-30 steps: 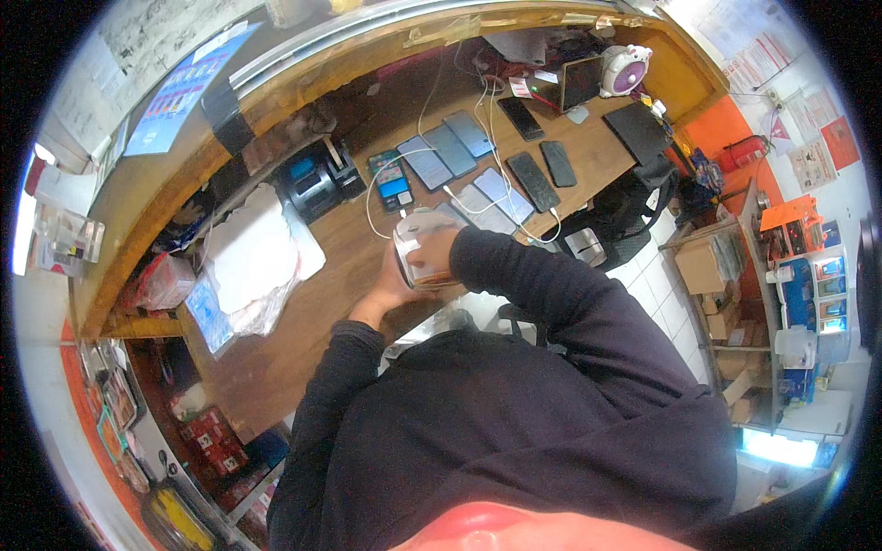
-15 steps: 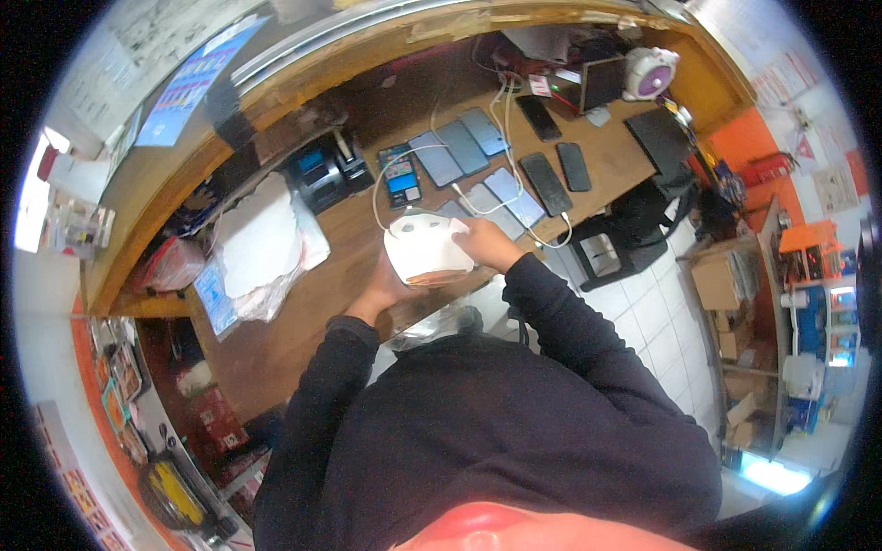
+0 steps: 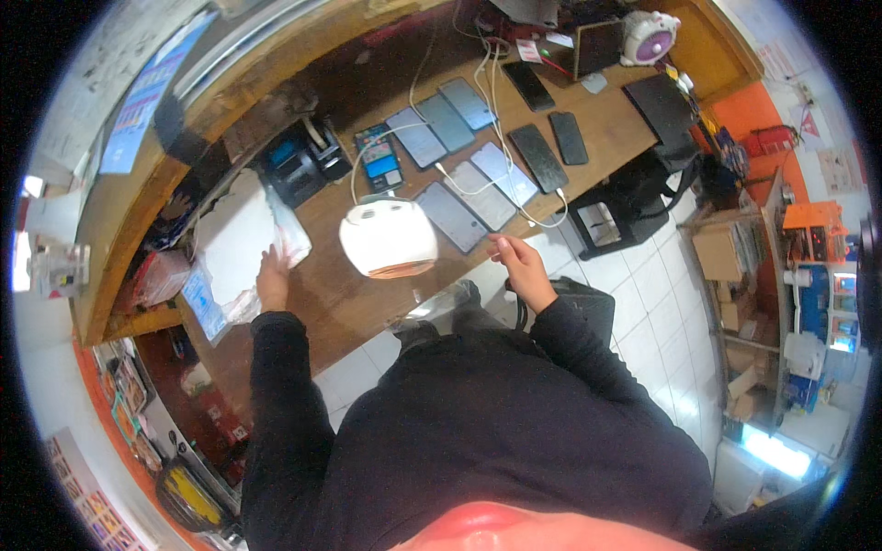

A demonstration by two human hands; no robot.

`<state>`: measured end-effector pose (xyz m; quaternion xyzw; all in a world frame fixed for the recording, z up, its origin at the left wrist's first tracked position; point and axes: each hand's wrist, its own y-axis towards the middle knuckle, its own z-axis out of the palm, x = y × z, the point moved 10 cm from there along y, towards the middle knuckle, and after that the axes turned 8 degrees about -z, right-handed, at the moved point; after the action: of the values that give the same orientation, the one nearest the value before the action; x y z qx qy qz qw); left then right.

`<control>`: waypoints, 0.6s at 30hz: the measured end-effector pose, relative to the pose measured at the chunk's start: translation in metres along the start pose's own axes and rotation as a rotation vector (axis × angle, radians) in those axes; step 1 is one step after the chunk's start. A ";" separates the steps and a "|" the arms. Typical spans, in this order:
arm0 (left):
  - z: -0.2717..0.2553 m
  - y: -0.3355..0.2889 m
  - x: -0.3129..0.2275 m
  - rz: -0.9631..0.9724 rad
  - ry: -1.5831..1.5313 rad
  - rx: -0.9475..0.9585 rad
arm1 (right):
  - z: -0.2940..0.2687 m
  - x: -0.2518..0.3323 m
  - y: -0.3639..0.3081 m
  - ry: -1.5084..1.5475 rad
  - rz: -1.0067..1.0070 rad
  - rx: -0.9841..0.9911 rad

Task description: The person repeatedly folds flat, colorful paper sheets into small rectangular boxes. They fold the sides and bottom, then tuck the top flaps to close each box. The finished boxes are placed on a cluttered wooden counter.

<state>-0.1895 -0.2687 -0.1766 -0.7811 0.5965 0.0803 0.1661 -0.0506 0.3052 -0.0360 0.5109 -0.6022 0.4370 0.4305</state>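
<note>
A rounded white device (image 3: 390,241) with a brownish lower edge rests at the desk's near side, a white cable at its top. I cannot make out its exact kind. Neither hand touches it. My left hand (image 3: 273,281), fingers stretched out, is at the edge of a white sheet-like bundle (image 3: 241,225) with clear plastic around it. My right hand (image 3: 524,270) hovers by the desk's front edge, its fingers loosely bent and nothing visible in them. Just beyond its fingertips lies a grey phone (image 3: 450,217), the nearest of several phones laid out in rows.
Thin white charging cables (image 3: 496,101) run among the phones. A black machine (image 3: 296,170) stands behind the white bundle. A small white and purple fan (image 3: 650,39) is at the far right corner. A black bag (image 3: 620,225) hangs beside the desk's right edge.
Both hands have let go of the white device, now resting on the desk. My left hand has moved left to the white bundle; my right hand has drawn right and nearer.
</note>
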 end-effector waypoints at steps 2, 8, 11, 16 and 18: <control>0.000 0.009 0.007 -0.021 -0.334 0.083 | -0.015 -0.024 -0.015 0.121 0.077 -0.046; -0.029 0.017 0.003 -0.033 -0.401 0.225 | -0.046 -0.049 -0.031 0.197 0.176 -0.115; -0.077 0.009 -0.021 0.035 -0.088 -0.039 | -0.050 -0.051 -0.024 0.152 0.189 -0.093; -0.180 -0.069 -0.040 0.099 -0.095 -0.589 | -0.045 -0.062 -0.010 0.090 0.159 0.001; -0.222 -0.106 -0.044 0.078 -0.090 -0.620 | -0.043 -0.058 -0.004 0.010 0.176 0.046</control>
<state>-0.1163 -0.2831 0.0621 -0.7667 0.5652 0.2991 -0.0571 -0.0378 0.3599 -0.0814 0.4636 -0.6325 0.4894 0.3814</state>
